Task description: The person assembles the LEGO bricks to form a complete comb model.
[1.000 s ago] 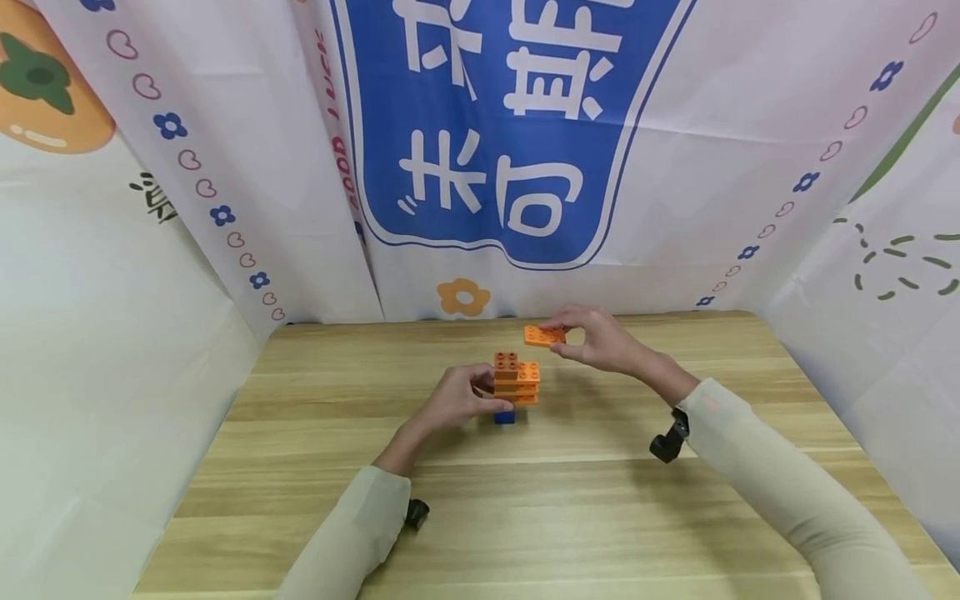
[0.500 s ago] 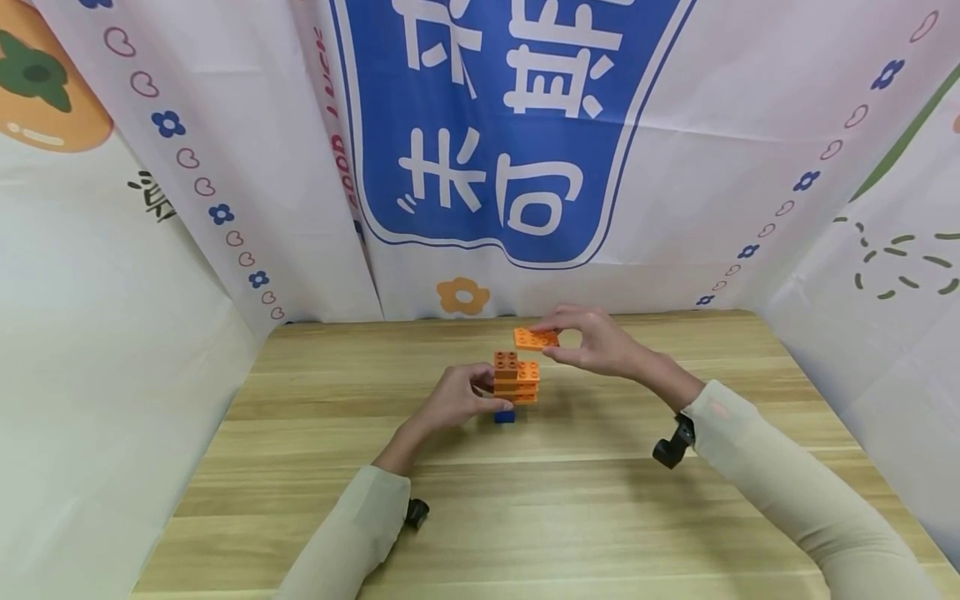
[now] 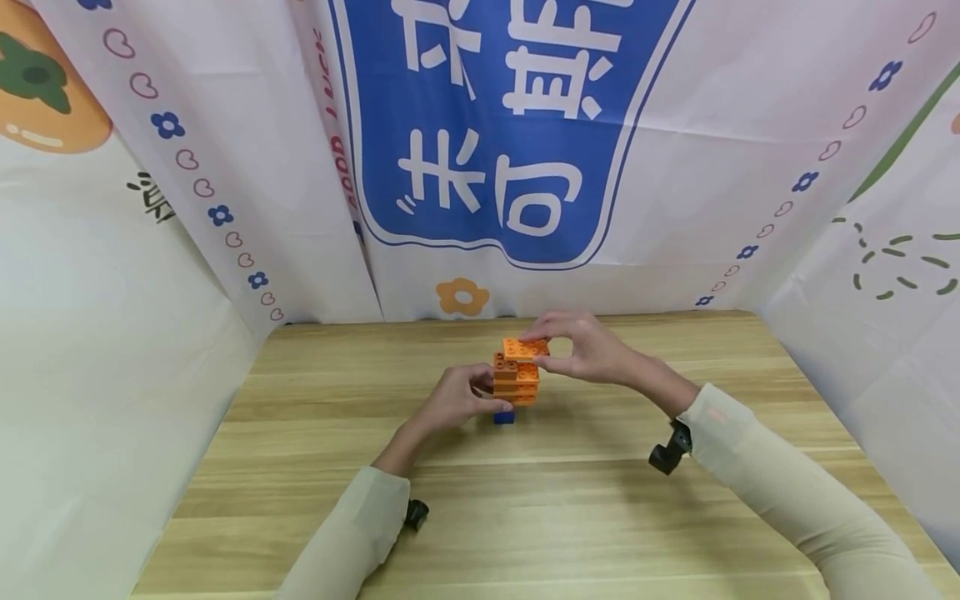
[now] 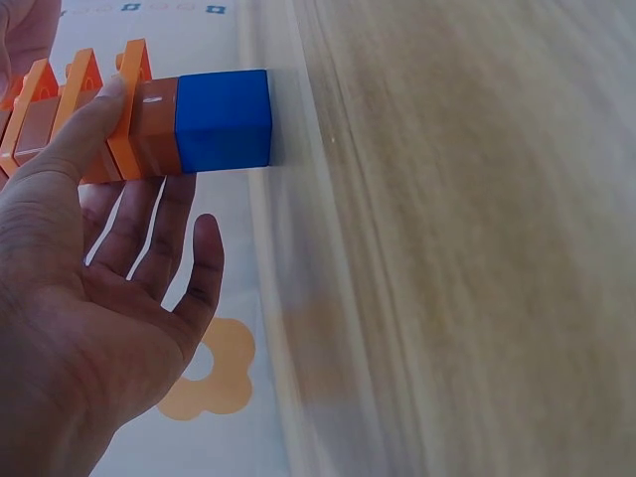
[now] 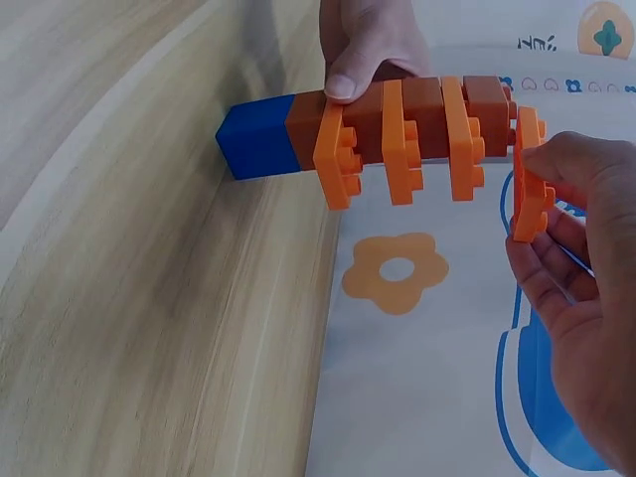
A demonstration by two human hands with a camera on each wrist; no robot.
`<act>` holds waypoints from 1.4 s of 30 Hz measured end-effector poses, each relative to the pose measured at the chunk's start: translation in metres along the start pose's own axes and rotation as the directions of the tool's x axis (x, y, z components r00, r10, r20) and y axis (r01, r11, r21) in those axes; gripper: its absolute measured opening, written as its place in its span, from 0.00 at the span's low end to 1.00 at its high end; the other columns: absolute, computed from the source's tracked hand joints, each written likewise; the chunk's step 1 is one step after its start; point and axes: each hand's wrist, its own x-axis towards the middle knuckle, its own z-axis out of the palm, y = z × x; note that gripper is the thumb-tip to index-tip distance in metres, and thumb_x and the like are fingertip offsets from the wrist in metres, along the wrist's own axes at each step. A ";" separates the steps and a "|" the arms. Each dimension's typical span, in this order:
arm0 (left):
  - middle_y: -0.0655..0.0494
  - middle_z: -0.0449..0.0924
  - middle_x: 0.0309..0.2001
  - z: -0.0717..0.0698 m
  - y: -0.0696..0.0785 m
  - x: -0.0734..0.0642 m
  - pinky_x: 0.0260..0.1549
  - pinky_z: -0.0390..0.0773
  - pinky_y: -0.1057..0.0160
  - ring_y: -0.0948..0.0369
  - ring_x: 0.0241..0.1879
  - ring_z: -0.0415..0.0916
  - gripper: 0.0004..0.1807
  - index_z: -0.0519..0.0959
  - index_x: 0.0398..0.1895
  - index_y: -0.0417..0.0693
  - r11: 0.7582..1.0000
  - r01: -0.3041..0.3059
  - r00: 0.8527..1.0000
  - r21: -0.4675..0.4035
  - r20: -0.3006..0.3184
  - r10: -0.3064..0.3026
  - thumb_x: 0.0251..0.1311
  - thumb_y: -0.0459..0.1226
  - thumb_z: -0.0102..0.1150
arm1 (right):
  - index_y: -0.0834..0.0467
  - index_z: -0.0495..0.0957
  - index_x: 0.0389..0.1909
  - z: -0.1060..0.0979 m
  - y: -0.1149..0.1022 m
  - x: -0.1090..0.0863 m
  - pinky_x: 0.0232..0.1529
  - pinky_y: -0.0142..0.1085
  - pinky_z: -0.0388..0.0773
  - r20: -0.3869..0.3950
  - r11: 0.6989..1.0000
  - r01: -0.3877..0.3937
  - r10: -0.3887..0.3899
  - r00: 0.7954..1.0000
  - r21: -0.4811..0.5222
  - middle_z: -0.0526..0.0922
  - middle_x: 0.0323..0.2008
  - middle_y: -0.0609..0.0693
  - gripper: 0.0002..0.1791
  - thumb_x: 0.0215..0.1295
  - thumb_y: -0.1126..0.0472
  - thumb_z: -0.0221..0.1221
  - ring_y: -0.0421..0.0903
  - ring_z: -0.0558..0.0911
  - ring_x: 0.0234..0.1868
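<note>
A tower of toy building bricks stands upright on the table, a blue brick [image 5: 260, 139] at its foot. Above that, brown bricks [image 5: 425, 111] alternate with three orange plates [image 5: 401, 149] that jut out to the right. My left hand [image 3: 459, 398] grips the tower from the left, thumb on the lowest orange plate in the left wrist view. Between thumb and fingers, my right hand [image 3: 588, 346] pinches another orange plate [image 3: 525, 347]. Its left end overlaps the top brown brick in the head view; in the right wrist view it sits right at that brick's studs.
The wooden table [image 3: 585, 517] ends at a printed cloth backdrop [image 3: 315, 275] just behind the tower. Cloth also hangs on both sides. A black wrist device [image 3: 670, 447] hangs below the right sleeve, another [image 3: 416, 514] by the left.
My right hand has carried the orange plate leftward and down, from behind and right of the tower to over its top. My left hand has kept its grip on the tower.
</note>
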 end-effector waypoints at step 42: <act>0.55 0.90 0.44 -0.001 0.000 0.000 0.46 0.86 0.62 0.61 0.42 0.85 0.16 0.86 0.47 0.46 1.000 -0.025 1.000 -0.004 0.015 0.025 0.59 0.39 0.80 | 0.61 0.90 0.46 0.011 -0.027 0.024 0.44 0.37 0.87 0.026 0.995 -0.006 0.008 1.000 -0.096 0.90 0.42 0.51 0.11 0.65 0.63 0.74 0.43 0.87 0.41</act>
